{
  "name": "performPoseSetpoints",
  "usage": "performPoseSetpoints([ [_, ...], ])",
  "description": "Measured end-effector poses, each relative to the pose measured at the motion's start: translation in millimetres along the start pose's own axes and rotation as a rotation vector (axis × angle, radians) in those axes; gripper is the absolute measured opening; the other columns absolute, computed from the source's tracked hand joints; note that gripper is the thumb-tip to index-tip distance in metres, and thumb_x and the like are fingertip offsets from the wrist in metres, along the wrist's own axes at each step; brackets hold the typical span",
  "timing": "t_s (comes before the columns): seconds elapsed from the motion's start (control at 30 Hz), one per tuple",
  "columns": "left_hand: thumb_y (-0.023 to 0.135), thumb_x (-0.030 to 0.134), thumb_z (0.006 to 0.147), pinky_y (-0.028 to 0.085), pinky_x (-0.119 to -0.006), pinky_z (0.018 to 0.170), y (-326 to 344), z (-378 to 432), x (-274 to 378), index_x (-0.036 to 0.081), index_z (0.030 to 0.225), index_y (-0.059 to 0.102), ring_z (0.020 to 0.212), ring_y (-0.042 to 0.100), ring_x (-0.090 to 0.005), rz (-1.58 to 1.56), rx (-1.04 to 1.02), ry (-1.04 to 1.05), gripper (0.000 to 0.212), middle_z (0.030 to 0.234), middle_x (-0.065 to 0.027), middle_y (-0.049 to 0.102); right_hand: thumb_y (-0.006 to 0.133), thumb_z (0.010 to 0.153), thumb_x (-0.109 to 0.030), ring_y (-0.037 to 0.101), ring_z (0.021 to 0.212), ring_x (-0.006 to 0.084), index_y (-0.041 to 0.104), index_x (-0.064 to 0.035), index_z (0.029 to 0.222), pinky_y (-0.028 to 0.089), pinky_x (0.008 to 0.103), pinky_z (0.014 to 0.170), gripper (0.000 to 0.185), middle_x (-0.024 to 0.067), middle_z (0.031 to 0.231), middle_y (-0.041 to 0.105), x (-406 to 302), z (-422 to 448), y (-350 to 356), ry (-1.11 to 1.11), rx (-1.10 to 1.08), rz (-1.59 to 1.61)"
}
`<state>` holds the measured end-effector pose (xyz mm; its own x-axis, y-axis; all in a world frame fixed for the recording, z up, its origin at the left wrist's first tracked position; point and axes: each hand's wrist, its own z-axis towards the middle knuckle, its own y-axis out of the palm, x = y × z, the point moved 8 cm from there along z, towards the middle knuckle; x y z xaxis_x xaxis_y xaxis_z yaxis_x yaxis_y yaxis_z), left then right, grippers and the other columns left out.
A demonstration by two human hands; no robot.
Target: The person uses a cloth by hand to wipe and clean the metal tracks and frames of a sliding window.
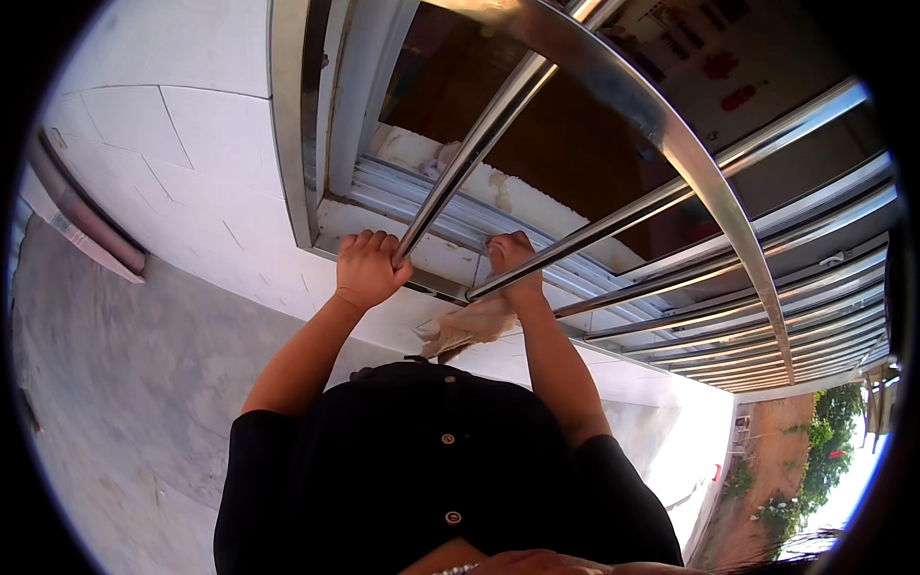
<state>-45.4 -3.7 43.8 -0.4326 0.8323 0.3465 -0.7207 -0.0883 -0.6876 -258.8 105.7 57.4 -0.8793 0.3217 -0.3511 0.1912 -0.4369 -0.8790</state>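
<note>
My left hand (370, 266) is closed over the lower rail of a stainless-steel window grille (309, 144), its thumb against an upright metal bar (467, 154). My right hand (516, 259) reaches in behind another bar (582, 233) and rests at the tiled windowsill (442, 251). A crumpled beige cloth (471, 323) is bunched in this hand and hangs down outside the rail. Just beyond my fingers runs the white sliding-window track (417, 190). The bar partly covers my right hand.
A curved flat metal band (675, 136) crosses the bars. White tiles (208, 136) cover the wall, above a grey concrete floor (144, 359). Inside the window, a pale crumpled thing (442, 158) lies on the inner ledge. Green plants (819, 431) and bare earth (773, 438) show at the right.
</note>
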Motion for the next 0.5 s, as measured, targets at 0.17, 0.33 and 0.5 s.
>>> performPoseSetpoints([
  [0.17,0.059,0.028,0.07,0.04,-0.037,0.07,-0.8,-0.2,0.2,0.011,0.068,0.057,0.072,0.056,-0.0229,-0.006,0.009,-0.01,0.017,0.07,-0.0036,0.057,0.061,0.08,-0.015,0.06,0.083,0.0321,0.062,-0.0047,0.087,0.05,0.0407,0.074,0.013,0.0131,0.09,0.057,-11.2,12.4,7.1,-0.016,-0.076,-0.137],
  [0.33,0.059,0.027,0.068,0.04,-0.036,0.07,-1.6,-1.6,0.0,0.011,0.068,0.056,0.072,0.055,-0.0227,-0.03,0.058,-0.007,0.017,0.071,-0.0037,0.057,0.061,0.079,-0.015,0.059,0.08,0.0317,0.062,-0.0068,0.084,0.05,0.0411,0.069,0.01,0.0107,0.087,0.056,-31.3,21.8,13.3,-0.209,-0.05,-0.092],
  [0.5,0.058,0.027,0.068,0.04,-0.036,0.071,1.9,-0.6,-2.1,0.01,0.071,0.057,0.072,0.055,-0.0232,-0.018,0.004,-0.011,0.017,0.07,-0.0043,0.057,0.06,0.079,-0.013,0.058,0.08,0.0312,0.062,-0.0087,0.091,0.05,0.0408,0.071,0.013,0.0086,0.086,0.058,-66.5,33.1,25.7,-0.369,-0.074,0.049],
])
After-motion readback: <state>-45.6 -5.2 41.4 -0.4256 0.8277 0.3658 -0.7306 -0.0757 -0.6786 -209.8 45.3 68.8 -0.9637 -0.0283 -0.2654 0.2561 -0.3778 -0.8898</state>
